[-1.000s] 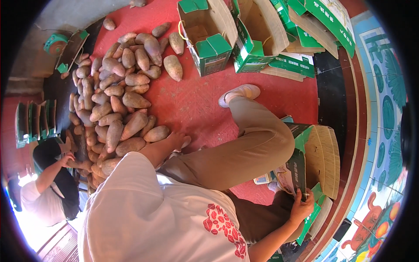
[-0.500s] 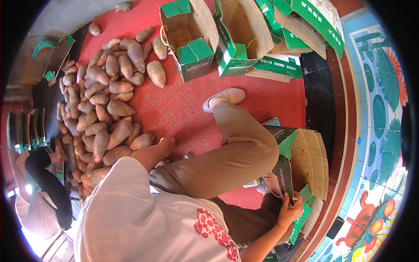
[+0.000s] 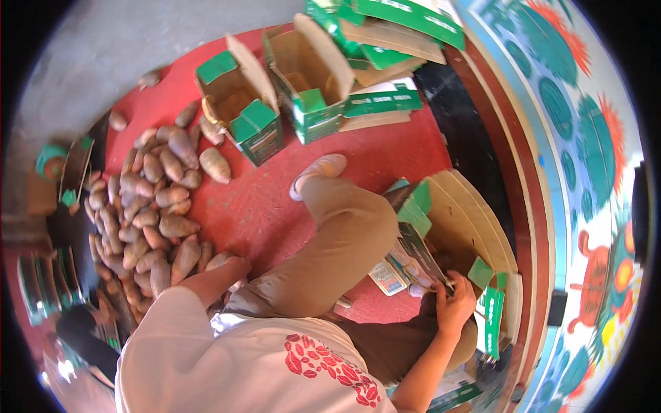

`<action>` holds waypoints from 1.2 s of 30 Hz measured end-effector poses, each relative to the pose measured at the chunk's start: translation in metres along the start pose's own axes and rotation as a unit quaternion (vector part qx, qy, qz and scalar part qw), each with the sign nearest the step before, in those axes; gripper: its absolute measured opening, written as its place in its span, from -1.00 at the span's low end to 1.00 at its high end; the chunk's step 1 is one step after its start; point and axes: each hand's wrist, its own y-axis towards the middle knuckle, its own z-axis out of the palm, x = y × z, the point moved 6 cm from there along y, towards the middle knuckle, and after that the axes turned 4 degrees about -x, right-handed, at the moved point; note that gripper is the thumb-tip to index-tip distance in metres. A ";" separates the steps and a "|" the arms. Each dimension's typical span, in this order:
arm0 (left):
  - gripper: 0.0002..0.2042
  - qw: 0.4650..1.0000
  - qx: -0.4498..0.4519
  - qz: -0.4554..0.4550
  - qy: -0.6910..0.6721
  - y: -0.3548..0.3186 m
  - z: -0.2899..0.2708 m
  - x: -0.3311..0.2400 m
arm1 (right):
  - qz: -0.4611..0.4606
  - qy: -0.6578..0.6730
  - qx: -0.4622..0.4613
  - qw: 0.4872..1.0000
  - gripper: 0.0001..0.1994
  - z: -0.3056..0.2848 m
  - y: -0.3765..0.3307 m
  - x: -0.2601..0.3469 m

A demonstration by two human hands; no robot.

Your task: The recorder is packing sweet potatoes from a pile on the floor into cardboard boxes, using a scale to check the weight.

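Note:
My right hand (image 3: 456, 301) has its thumb and fingers closed on the upper edge of an open cardboard box (image 3: 475, 217) beside my bent leg. The box is brown inside, with green flaps; what lies in its bottom is too dark to make out. My left arm (image 3: 219, 275) reaches down at the near edge of a heap of sweet potatoes (image 3: 144, 220). Behind the arm and my knee, the left hand is hidden, so its fingers do not show. A flat pale device with a printed panel (image 3: 389, 277) lies between my leg and the box.
Two open green boxes (image 3: 256, 127) (image 3: 310, 103) stand ahead on the red mat (image 3: 268, 206). Flattened green cartons (image 3: 392, 34) are stacked beyond them. A tiled wall with painted pictures (image 3: 585, 165) runs along the right. At the far left another person's dark-clothed leg (image 3: 86, 337) shows.
The view has turned, shifting the heap and far boxes left and downward. My right hand stays at the box edge, and more of the device beside the box shows. My left arm remains by the heap.

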 end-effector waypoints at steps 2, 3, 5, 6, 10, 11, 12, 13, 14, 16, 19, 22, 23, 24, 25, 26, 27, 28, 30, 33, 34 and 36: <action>-0.62 0.982 0.003 -0.136 -0.128 -0.019 -0.025 0.019 | -0.003 0.006 -0.007 1.000 -0.64 -0.004 -0.001 0.001; -0.62 0.986 0.003 -0.126 -0.108 -0.034 -0.057 0.015 | -0.003 0.011 -0.009 1.000 -0.62 -0.008 -0.003 0.000; -0.52 0.933 -0.055 -0.224 -0.275 -0.068 -0.125 0.017 | 0.012 0.039 -0.021 0.999 -0.60 -0.015 -0.004 0.001; -0.52 0.936 -0.058 -0.225 -0.264 -0.072 -0.125 0.024 | 0.007 0.073 -0.024 0.997 -0.59 -0.015 -0.003 0.003; -0.52 0.870 -0.282 -0.282 -0.289 -0.090 -0.155 0.072 | 0.022 0.157 -0.055 0.986 -0.64 -0.021 -0.012 0.001; -0.52 0.842 -0.356 -0.286 -0.288 -0.098 -0.170 0.078 | 0.031 0.155 -0.063 0.985 -0.64 -0.022 -0.014 -0.001; -0.52 0.844 -0.359 -0.282 -0.280 -0.104 -0.182 0.081 | 0.007 0.158 -0.060 0.986 -0.68 -0.022 -0.015 0.001; -0.52 0.810 -0.462 -0.246 -0.264 -0.118 -0.210 0.083 | -0.016 0.161 -0.057 0.985 -0.72 -0.020 -0.017 0.004; -0.52 0.766 -0.559 -0.205 -0.245 -0.134 -0.236 0.083 | -0.014 0.169 -0.062 0.984 -0.79 -0.021 -0.017 0.005; -0.52 0.732 -0.600 -0.185 -0.265 -0.164 -0.289 0.067 | -0.019 0.173 -0.058 0.983 -0.81 -0.022 -0.018 0.006; -0.54 0.645 -0.672 -0.103 -0.349 -0.203 -0.354 0.043 | -0.027 0.187 -0.048 0.981 -0.82 -0.024 -0.017 0.007; -0.55 0.621 -0.682 -0.009 -0.386 -0.221 -0.412 -0.006 | -0.030 0.181 -0.043 0.982 -0.84 -0.023 -0.016 0.006; -0.55 0.604 -0.678 0.048 -0.417 -0.219 -0.428 -0.021 | -0.032 0.184 -0.046 0.981 -0.84 -0.024 -0.016 0.005; -0.54 0.618 -0.661 0.082 -0.418 -0.212 -0.441 -0.038 | -0.035 0.186 -0.050 0.981 -0.85 -0.024 -0.016 0.005; -0.52 0.631 -0.643 0.116 -0.419 -0.204 -0.453 -0.055 | -0.035 0.186 -0.051 0.981 -0.85 -0.025 -0.017 0.006; -0.51 0.650 -0.646 0.159 -0.367 -0.195 -0.464 -0.072 | -0.033 0.188 -0.045 0.981 -0.84 -0.025 -0.016 0.006; -0.49 0.666 -0.647 0.201 -0.313 -0.185 -0.474 -0.090 | -0.032 0.190 -0.039 0.981 -0.84 -0.025 -0.015 0.006; -0.49 0.693 -0.635 0.213 -0.265 -0.179 -0.486 -0.116 | -0.030 0.188 -0.040 0.981 -0.84 -0.025 -0.016 0.005; -0.50 0.729 -0.601 0.248 -0.216 -0.159 -0.501 -0.160 | -0.028 0.183 -0.057 0.981 -0.85 -0.025 -0.019 0.003; -0.51 0.765 -0.541 0.289 -0.195 -0.113 -0.508 -0.203 | -0.027 0.188 -0.054 0.980 -0.84 -0.021 -0.018 0.002; -0.51 0.774 -0.528 0.291 -0.193 -0.102 -0.509 -0.215 | -0.028 0.187 -0.055 0.980 -0.84 -0.021 -0.018 0.002; -0.51 0.782 -0.516 0.294 -0.192 -0.077 -0.509 -0.235 | -0.026 0.191 -0.051 0.980 -0.83 -0.021 -0.018 0.001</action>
